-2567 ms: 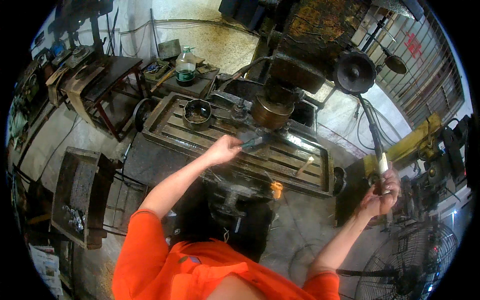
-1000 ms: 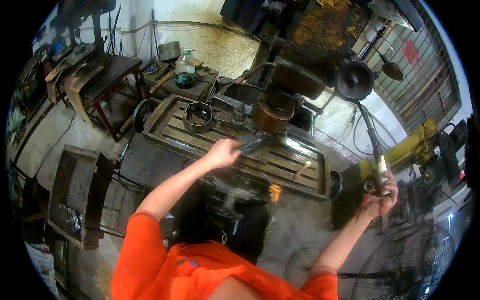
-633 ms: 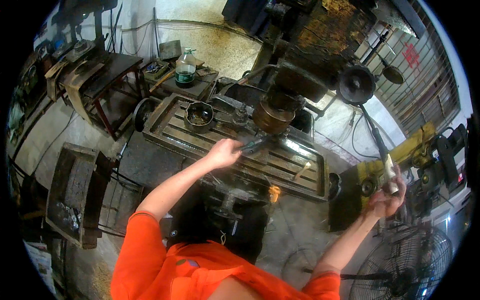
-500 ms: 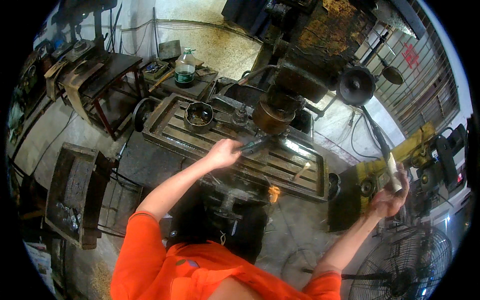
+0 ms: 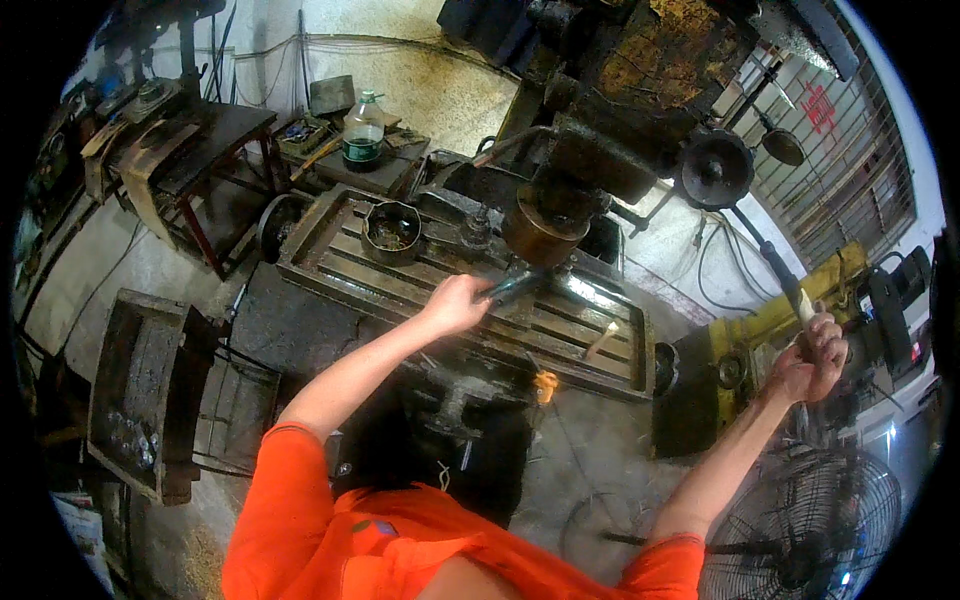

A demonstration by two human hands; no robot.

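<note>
My left hand is closed on a dark, rod-like metal part, whose far end lies below the round spindle head of a heavy, oily drilling or milling machine. Its exact kind I cannot make out. Under it stretches the slotted machine table. Far to the right, my right hand has its fingers curled round the pale end of a long lever, which slants down from a round dark hub. A round dark pot with bits inside stands on the table's left part.
A small brush-like tool lies on the table's right part. At the left stands a metal trough with shiny scraps. A bottle of dark green liquid stands behind. A floor fan is at the lower right, beside my right arm.
My right hand has moved up and a little to the right with the lever's end, and its fingers have curled further round it. My left hand keeps its hold, shifting slightly right.
</note>
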